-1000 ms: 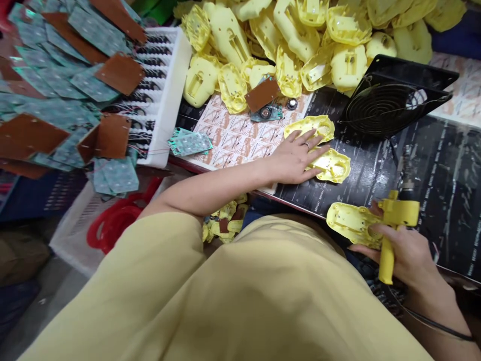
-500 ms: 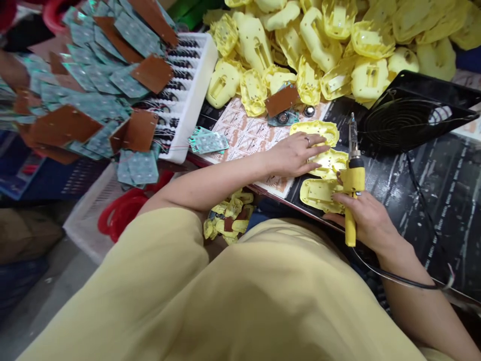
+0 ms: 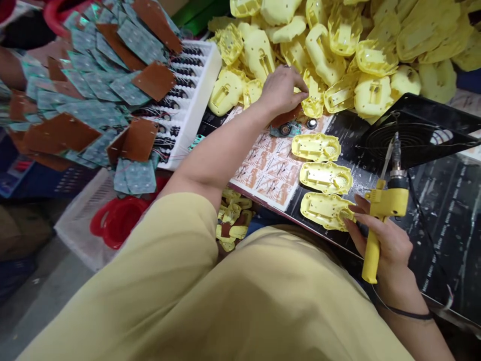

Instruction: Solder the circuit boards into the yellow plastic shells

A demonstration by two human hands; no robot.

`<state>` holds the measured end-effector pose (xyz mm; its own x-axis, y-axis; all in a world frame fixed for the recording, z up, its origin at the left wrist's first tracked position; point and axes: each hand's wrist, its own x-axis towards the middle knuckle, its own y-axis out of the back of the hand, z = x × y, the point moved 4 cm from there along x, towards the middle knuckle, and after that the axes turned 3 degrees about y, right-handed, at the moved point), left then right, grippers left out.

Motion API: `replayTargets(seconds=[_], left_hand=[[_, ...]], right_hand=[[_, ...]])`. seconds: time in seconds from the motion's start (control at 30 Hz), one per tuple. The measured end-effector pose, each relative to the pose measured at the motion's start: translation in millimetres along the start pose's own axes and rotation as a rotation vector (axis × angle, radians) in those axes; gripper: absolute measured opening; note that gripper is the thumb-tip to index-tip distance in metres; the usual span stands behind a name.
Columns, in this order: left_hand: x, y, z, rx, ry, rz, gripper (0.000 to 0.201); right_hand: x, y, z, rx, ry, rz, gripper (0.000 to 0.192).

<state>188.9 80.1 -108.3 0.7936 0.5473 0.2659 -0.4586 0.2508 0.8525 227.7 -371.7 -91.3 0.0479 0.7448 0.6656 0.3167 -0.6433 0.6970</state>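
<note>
My left hand point(image 3: 281, 89) reaches to the foot of the pile of yellow plastic shells point(image 3: 338, 40) and closes its fingers over a brown circuit board point(image 3: 286, 116) with a small speaker unit point(image 3: 284, 130) lying under it. My right hand point(image 3: 383, 240) holds a yellow soldering iron point(image 3: 381, 210), tip pointing up and away. Its fingertips touch the nearest of three yellow shells laid in a row: near point(image 3: 325, 210), middle point(image 3: 325, 177), far point(image 3: 315, 147).
A white tray point(image 3: 205, 82) with rows of speakers sits at left, overlaid by a heap of green and brown circuit boards point(image 3: 86, 95). A black fan grille point(image 3: 413, 133) lies at right. A red coil point(image 3: 118, 220) and more yellow parts point(image 3: 233, 220) lie below the table edge.
My left hand left the two shells and moved up to the brown board by the pile. My right hand set the third shell down in the row and drew the soldering iron right.
</note>
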Motion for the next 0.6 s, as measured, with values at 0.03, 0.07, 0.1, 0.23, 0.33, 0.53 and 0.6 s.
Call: replayTargets(seconds=[0.03, 0.07, 0.1, 0.23, 0.33, 0.53, 0.6], left_hand=[[-1, 4.8, 2, -0.015, 0.000, -0.012, 0.033], [-4, 13.4, 3, -0.036, 0.018, -0.027, 0.033], [-9, 25.6, 5, -0.057, 0.046, -0.036, 0.034], [-44, 91.5, 26, -0.192, 0.052, 0.032, 0.036], [-71, 125.4, 53, -0.316, -0.053, 0.080, 0.035], [-104, 135.2, 95, -0.504, -0.135, 0.081, 0.066], [-115, 121.3, 112, -0.523, -0.153, -0.011, 0.063]], right_hand=[[0, 1, 0, 0.005, -0.002, 0.003, 0.061], [1, 2, 1, 0.011, -0.005, 0.010, 0.064], [0, 4, 1, 0.013, -0.008, 0.017, 0.067], [-3, 6, 4, 0.047, 0.028, -0.048, 0.071], [-7, 3, 7, 0.111, 0.066, -0.168, 0.057], [1, -5, 5, 0.088, 0.126, -0.243, 0.035], [8, -10, 1, 0.028, 0.145, -0.213, 0.029]])
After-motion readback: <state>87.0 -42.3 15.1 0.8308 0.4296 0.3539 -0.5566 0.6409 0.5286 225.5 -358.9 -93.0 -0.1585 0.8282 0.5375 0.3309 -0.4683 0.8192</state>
